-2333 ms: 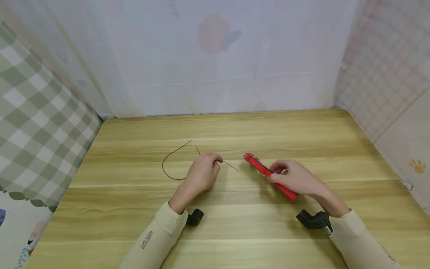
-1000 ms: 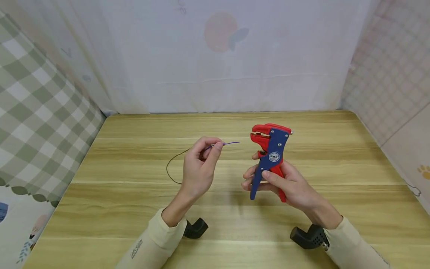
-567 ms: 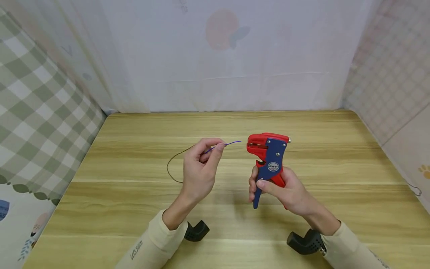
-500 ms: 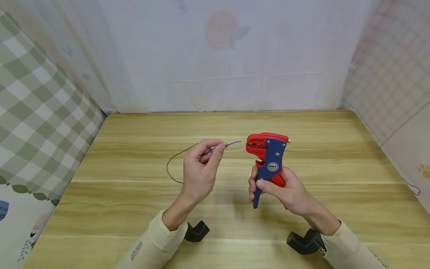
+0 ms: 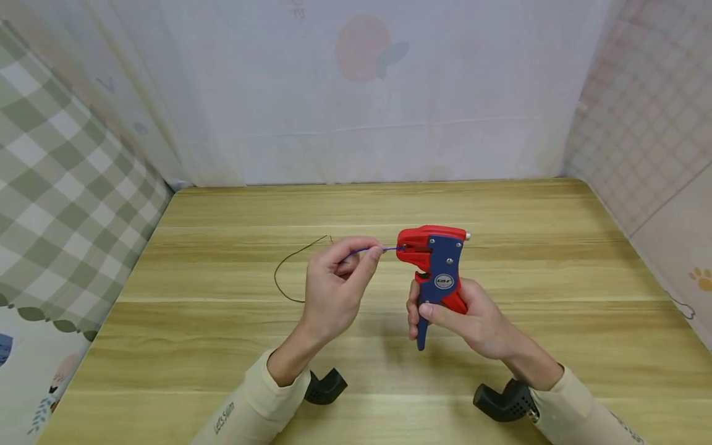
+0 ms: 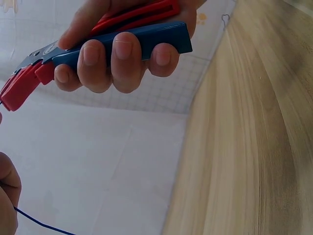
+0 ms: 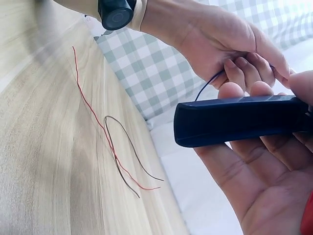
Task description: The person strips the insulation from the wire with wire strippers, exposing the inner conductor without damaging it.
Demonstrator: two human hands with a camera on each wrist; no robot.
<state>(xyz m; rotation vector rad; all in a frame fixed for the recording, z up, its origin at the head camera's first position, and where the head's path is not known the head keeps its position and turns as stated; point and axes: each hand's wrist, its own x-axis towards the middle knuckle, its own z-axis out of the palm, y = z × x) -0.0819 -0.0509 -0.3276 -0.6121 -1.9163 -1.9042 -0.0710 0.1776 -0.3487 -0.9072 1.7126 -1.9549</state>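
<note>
Between thumb and forefinger my left hand [image 5: 334, 290] pinches a thin blue wire [image 5: 391, 249] close to its end. That end reaches into the red jaws of a wire stripper [image 5: 442, 266]. The stripper, with a blue body and red head, stands upright above the table, its handles gripped by my right hand [image 5: 478, 315]. In the left wrist view, the right fingers [image 6: 125, 58] curl round the blue handle [image 6: 161, 39]. The rest of the blue wire [image 7: 208, 85] trails below the left hand in the right wrist view.
A red wire [image 7: 88, 105] and a dark brown wire [image 7: 128, 139] lie on the wooden table [image 5: 194, 346]. The brown one curves out left of the left hand in the head view. A pale curtain [image 5: 250, 93] hangs behind the table's far edge.
My right hand has picked the stripper up and turned it upright, then brought it left. The left hand has raised the blue wire, whose end has entered the stripper's jaws.
</note>
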